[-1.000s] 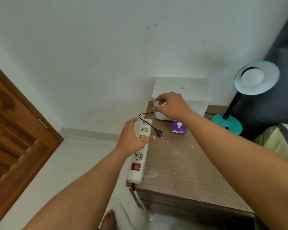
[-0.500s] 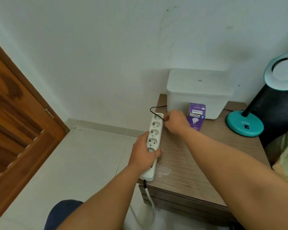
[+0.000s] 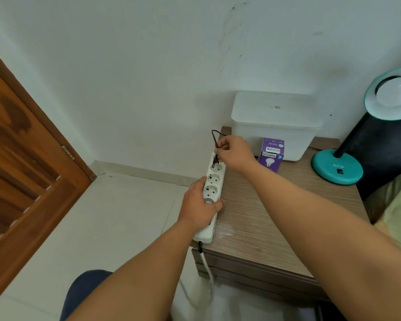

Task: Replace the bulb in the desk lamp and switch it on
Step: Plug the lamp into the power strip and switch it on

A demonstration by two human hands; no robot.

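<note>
Above the power strip (image 3: 212, 193), right hand (image 3: 235, 154) pinches the black plug (image 3: 215, 160).

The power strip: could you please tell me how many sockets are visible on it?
4: a row along the power strip, the farthest under the plug, two bare, the nearest beside the left hand, which may hide more.

Teal desk lamp (image 3: 338, 166), white bulb (image 3: 395, 93) fitted
</note>
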